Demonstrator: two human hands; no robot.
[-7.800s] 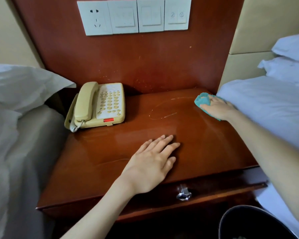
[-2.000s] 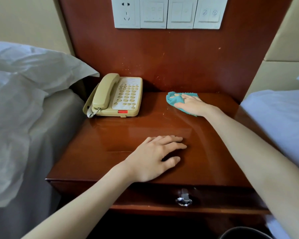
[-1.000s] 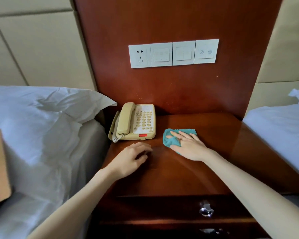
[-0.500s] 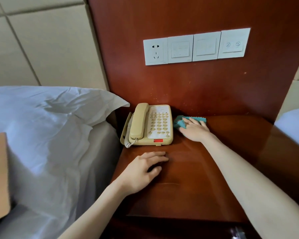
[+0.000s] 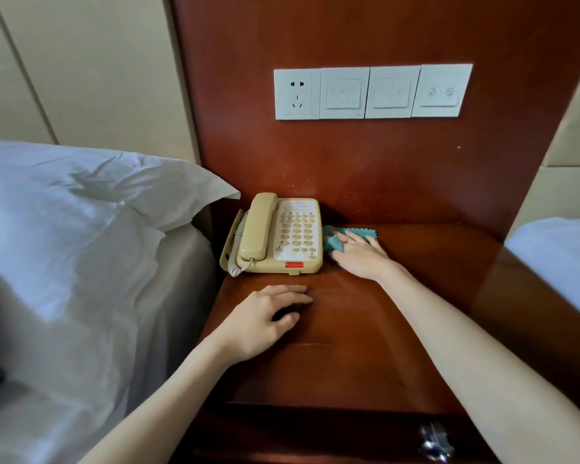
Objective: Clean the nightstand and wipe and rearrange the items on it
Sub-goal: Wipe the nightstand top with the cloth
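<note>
1. Teal cloth (image 5: 365,234), pressed under the flat, spread fingers of the right hand (image 5: 359,256), has slid left from the far right corner of the nightstand worktop (image 5: 365,346) to just beside the telephone (image 5: 282,236).
2. Loosely bent and empty, the left hand (image 5: 265,316) has shifted left and rests near the telephone's front.
3. Open wood seems wiped; the telephone likely remains.
4. No brand is legible; keypad print and the symbols on the switch plate (image 5: 372,92) are too small.

telephone (image 5: 278,236) 1 | cloth (image 5: 365,234) 1 | hands (image 5: 265,318) (image 5: 360,257) 2 — wall plates (image 5: 394,92) 4 (one socket (image 5: 297,94))
</note>
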